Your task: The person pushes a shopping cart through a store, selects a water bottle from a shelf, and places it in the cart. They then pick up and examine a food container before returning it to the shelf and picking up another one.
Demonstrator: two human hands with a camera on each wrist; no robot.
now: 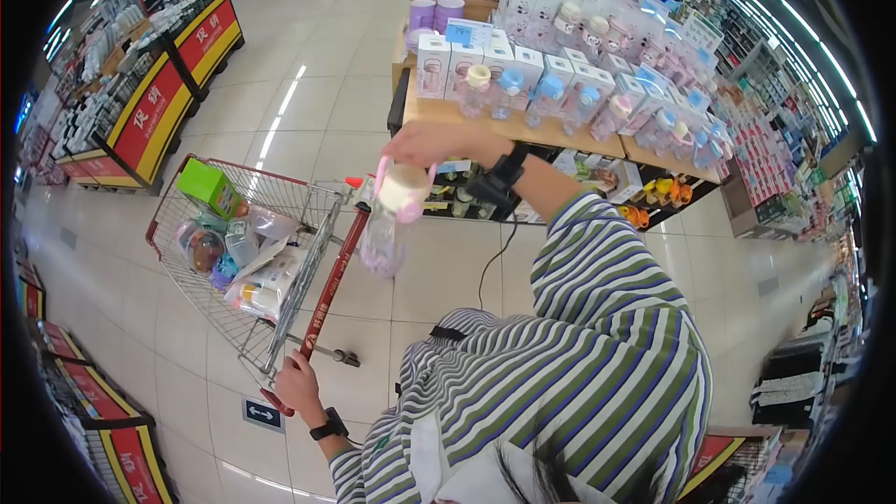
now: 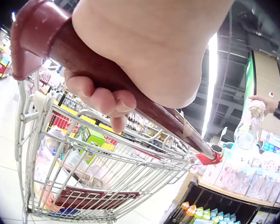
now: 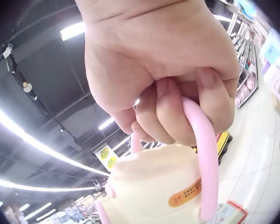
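My right hand (image 1: 425, 142) grips the pink carry loop (image 3: 203, 154) of a water bottle (image 1: 385, 233), its fingers curled round the loop. The bottle has a cream lid (image 3: 154, 179) with an orange label and a clear body, and hangs beside the cart handle in the head view. Low on the left, my left hand (image 1: 299, 385) holds one end of the red handle (image 1: 331, 303) of a shopping cart, fingers wrapped round it in the left wrist view. Inside the wire cart (image 1: 173, 247) lie a green box (image 1: 209, 187) and several plastic-wrapped items.
A wooden display table (image 1: 523, 131) with boxed and loose bottles stands ahead on the right, with stocked shelves below. Promotional bins (image 1: 149, 112) with red and yellow panels line the left. Tiled floor (image 1: 317, 121) runs between them.
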